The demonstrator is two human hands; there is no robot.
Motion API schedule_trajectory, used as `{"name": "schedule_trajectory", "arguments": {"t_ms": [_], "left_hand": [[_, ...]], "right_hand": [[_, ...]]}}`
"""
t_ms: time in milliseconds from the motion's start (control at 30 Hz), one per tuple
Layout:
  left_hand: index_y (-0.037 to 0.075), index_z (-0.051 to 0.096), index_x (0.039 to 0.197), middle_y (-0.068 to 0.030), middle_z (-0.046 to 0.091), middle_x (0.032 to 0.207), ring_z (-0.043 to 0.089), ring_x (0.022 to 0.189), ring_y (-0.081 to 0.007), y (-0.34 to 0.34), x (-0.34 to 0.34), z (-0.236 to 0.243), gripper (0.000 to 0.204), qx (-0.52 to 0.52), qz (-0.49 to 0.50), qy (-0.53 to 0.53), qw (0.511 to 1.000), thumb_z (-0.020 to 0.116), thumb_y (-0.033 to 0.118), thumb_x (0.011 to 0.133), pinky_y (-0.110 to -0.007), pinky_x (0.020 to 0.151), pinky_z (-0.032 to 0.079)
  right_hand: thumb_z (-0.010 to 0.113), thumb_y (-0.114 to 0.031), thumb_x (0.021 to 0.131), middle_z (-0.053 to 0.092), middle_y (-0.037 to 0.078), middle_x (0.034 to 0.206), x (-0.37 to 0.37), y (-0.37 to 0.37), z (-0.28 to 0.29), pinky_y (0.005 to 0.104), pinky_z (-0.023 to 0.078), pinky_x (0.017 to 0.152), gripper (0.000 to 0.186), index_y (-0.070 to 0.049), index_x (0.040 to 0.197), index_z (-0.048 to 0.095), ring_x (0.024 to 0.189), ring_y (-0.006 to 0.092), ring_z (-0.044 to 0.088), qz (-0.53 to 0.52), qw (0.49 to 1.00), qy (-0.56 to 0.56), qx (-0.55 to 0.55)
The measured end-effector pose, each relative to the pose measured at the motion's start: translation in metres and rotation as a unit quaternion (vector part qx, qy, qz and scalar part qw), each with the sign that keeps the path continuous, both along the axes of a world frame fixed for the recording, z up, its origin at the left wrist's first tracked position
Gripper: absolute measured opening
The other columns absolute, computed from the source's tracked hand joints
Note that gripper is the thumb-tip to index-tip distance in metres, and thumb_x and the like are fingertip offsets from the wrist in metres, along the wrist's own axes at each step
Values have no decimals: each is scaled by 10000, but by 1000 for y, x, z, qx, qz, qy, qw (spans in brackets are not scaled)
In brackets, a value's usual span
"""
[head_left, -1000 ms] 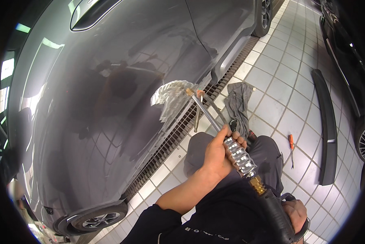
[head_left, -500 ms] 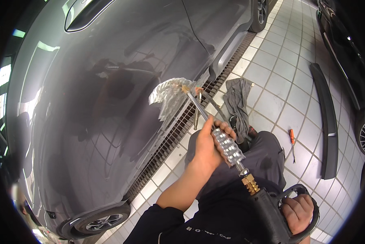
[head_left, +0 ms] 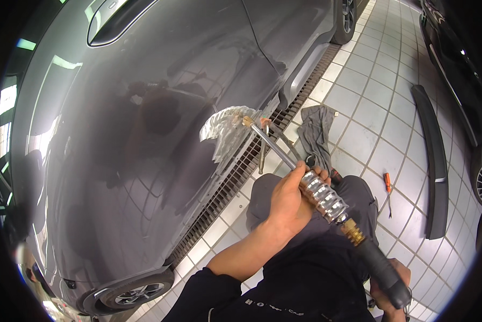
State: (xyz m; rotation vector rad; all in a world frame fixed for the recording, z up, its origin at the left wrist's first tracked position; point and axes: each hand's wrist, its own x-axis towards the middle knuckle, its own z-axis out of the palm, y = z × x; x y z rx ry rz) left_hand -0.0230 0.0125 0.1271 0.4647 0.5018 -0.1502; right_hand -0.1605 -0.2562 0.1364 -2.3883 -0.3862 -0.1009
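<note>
My left hand [head_left: 289, 201] is closed around a chrome slide-hammer tool, by its ribbed sliding weight [head_left: 324, 196]. Its long shaft [head_left: 276, 145] runs up to a brass tip [head_left: 247, 121] at a bare-metal patch [head_left: 216, 129] on the dark grey car's side [head_left: 122, 161]. At the lower right, my right hand [head_left: 401, 272] holds the tool's black rear handle [head_left: 380, 268], which partly hides its fingers. A metal piece [head_left: 263, 150] with an orange part stands beside the tip, low on the car body.
A grey rag [head_left: 316, 134], an orange-handled tool [head_left: 387, 185] and a long black trim piece [head_left: 430, 161] lie on the tiled floor. A metal grating [head_left: 203, 231] runs along the car. A black car [head_left: 447, 75] is at the right.
Since half a second ago, my left hand and the sliding weight have moved down and rightward. The rear handle has turned, so its loop and my right fingers are more hidden.
</note>
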Motion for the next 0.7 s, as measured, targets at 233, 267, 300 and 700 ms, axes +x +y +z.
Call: {"name": "schedule_trajectory", "arguments": {"t_ms": [233, 267, 300, 700], "left_hand": [[93, 480, 871, -56, 542, 866, 567, 831, -201, 1, -5, -3, 231, -45, 7, -6, 999, 546, 288, 975, -387, 831, 514], [97, 478, 866, -49, 540, 855, 568, 818, -195, 3, -5, -2, 236, -54, 5, -9, 999, 552, 294, 972, -382, 817, 517], [107, 469, 849, -35, 535, 822, 568, 784, -180, 1, -5, 4, 254, -42, 14, 16, 999, 563, 313, 965, -373, 772, 524], [133, 447, 812, 0, 485, 756, 527, 730, -152, 17, -14, 0, 277, -56, 43, 12, 997, 594, 329, 941, -345, 706, 508]], "right_hand": [[708, -105, 678, 617, 123, 720, 4, -6, -1, 377, 444, 558, 200, -19, 820, 595, 603, 294, 584, 54, 993, -38, 101], [713, -124, 691, 621, 120, 732, 6, -5, 1, 371, 443, 561, 210, -19, 831, 596, 604, 285, 581, 70, 991, -63, 92], [719, -143, 704, 625, 117, 744, 9, -5, 4, 365, 442, 564, 222, -18, 841, 597, 605, 277, 578, 85, 989, -88, 83], [640, -131, 514, 630, 103, 806, 28, 9, 39, 364, 459, 589, 307, -22, 792, 573, 627, 236, 578, 192, 956, -206, -85]]}}
